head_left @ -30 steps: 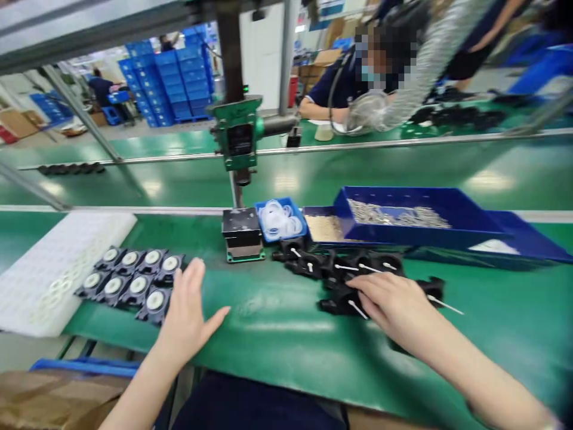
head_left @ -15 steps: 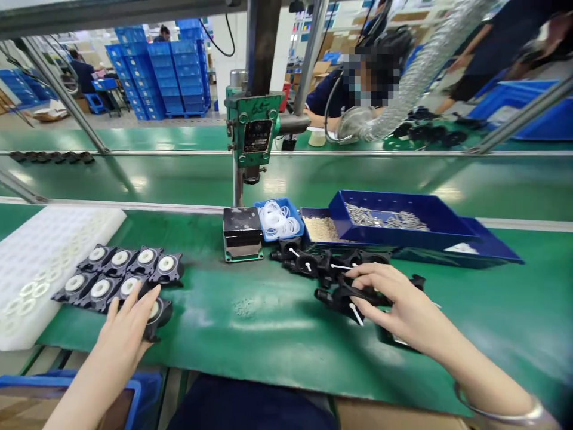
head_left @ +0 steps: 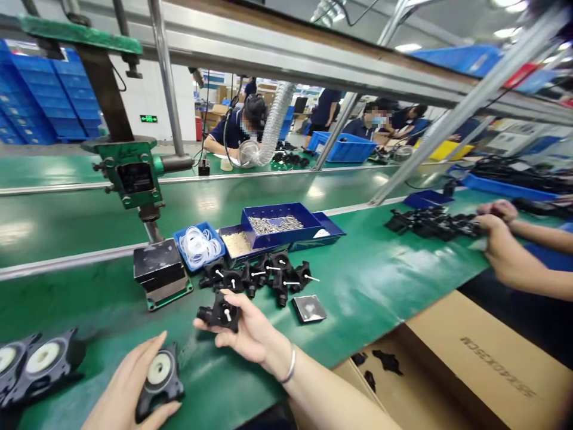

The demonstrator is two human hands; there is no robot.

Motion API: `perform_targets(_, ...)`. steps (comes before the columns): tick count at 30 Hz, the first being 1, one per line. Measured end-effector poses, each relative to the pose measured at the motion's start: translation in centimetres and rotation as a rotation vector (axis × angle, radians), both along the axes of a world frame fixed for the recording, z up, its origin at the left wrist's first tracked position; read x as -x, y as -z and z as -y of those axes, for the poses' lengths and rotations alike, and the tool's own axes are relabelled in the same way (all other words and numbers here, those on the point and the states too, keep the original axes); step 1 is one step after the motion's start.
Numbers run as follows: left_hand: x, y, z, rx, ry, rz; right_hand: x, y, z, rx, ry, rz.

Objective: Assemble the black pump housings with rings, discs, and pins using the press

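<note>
The left hand (head_left: 129,382) curves its fingers and thumb round opposite edges of the disc housing (head_left: 160,369), whose cream face shows between them; whether it is raised off the green worktop (head_left: 358,292) I cannot tell. The right hand (head_left: 253,331) pinches the black fitting (head_left: 222,313) between fingers and thumb, a white stem standing out of its face.

Just beyond the right fingers, the loose black fittings (head_left: 255,276) lie in a cluster, several with white stems. To the right of those fingers is the square block (head_left: 310,309), flat and shiny on top. Farther beyond them stand the ring tray (head_left: 222,249), holding white rings, and the dark blue bin (head_left: 286,236), holding small metal pieces. The black-topped block (head_left: 157,261) sits beyond the left fingers, and the other disc housings (head_left: 67,364) lie to their left. Well off to the right, a co-worker's hands (head_left: 496,239) are near more black parts.
</note>
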State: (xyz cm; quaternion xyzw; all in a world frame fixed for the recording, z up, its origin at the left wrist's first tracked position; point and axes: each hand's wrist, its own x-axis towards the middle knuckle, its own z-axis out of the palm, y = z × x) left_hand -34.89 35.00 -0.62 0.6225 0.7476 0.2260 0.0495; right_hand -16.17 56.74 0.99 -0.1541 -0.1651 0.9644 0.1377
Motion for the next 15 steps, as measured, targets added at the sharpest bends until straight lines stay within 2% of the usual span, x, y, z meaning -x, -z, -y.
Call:
perform_targets(2,-0.7,-0.1,-2.3,-0.018,0.032,0.055,0.6,-0.7,-0.2,0.076,0.022,-0.025)
perform_targets(5,-1.2,0.6,-4.1,-0.049,0.046,0.133,0.7,-1.2,-0.8,0.132,0.055,-0.066)
perform_targets(9,-1.5,2.0,-4.3,-0.106,0.001,0.210,0.2,-1.0,-1.8,0.116,0.022,-0.082)
perform_targets(15,-1.4,2.8,-4.3,-0.158,-0.062,0.430,0.9,-1.3,-1.7,0.027,0.012,-0.130)
